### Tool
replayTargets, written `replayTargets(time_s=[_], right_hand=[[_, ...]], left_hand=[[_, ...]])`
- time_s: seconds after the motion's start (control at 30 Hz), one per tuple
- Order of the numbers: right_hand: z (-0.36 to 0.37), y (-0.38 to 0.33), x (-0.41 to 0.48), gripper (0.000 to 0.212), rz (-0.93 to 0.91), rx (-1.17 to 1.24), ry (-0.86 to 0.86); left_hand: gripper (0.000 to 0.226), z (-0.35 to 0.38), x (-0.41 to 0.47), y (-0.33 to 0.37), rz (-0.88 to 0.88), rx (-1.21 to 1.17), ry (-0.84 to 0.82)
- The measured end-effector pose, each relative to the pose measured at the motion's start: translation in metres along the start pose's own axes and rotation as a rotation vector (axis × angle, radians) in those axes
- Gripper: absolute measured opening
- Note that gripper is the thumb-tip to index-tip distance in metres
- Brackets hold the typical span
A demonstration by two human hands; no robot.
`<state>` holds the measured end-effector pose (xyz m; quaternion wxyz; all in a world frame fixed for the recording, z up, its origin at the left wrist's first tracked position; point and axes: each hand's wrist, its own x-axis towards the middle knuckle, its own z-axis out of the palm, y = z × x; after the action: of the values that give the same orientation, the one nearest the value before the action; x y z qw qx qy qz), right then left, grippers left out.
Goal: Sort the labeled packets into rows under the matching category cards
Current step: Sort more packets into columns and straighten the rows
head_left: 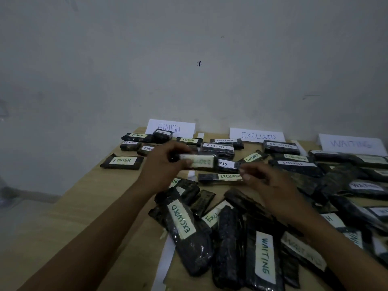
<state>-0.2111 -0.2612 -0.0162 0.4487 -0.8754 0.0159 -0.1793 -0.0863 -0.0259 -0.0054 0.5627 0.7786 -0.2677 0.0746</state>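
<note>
Our left grip [165, 164] pinches a packet [197, 161] over the bench [84, 198], in front of the EXCLUDED card [257, 135]. Our right grip [270, 183] curls at a second packet [218, 177]; we cannot tell whether it holds it.

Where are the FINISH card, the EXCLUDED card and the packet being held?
FINISH card [170, 128]: head view, middle of the white face.
EXCLUDED card [257, 135]: head view, middle of the white face.
held packet [198, 161]: head view, on its pale label.
</note>
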Motion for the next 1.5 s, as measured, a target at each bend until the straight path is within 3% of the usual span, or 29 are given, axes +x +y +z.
replayTargets(time_s=[0.13, 0.2, 0.37, 0.6, 0.8, 0.93, 1.0, 1.23, 1.33, 1.43, 1.5], right_hand=[[-0.016, 0.005, -0.008, 0.044, 0.017, 0.091, -0.004], [-0.018, 0.009, -0.012, 0.045, -0.022, 0.041, -0.003], [-0.020, 0.016, -0.017, 0.023, -0.115, -0.221, 0.090], [-0.022, 0.031, -0.018, 0.022, -0.154, -0.491, 0.066], [-0.018, 0.041, -0.017, 0.017, -0.226, -0.639, 0.077], [-0.015, 0.044, -0.018, 0.017, -0.258, -0.648, 0.093], [-0.014, 0.044, -0.018, 0.018, -0.261, -0.655, 0.106], [-0.010, 0.045, -0.019, 0.019, -0.273, -0.641, 0.123], [-0.010, 0.046, -0.020, 0.019, -0.293, -0.658, 0.134], [-0.008, 0.046, -0.021, 0.019, -0.312, -0.664, 0.143], [-0.008, 0.046, -0.021, 0.019, -0.327, -0.671, 0.146]], left_hand=[[0.025, 0.050, -0.005, 0.021, 0.020, 0.021, -0.261], [0.020, 0.074, -0.009, 0.029, 0.055, 0.032, -0.318], [0.014, 0.081, -0.015, 0.028, 0.067, 0.154, -0.326], [0.020, 0.002, 0.000, -0.002, -0.082, 0.325, -0.090], [0.043, -0.029, 0.007, -0.045, -0.261, 0.574, -0.383], [0.049, -0.032, 0.009, -0.047, -0.262, 0.474, -0.426], [0.048, -0.034, 0.010, -0.048, -0.273, 0.415, -0.379], [0.024, -0.030, 0.012, -0.044, -0.485, -0.125, 0.082], [0.016, -0.029, 0.011, -0.043, -0.508, -0.278, 0.205], [0.024, -0.030, 0.011, -0.043, -0.481, -0.376, 0.244], [0.046, -0.029, 0.011, -0.043, -0.469, -0.455, 0.259]])
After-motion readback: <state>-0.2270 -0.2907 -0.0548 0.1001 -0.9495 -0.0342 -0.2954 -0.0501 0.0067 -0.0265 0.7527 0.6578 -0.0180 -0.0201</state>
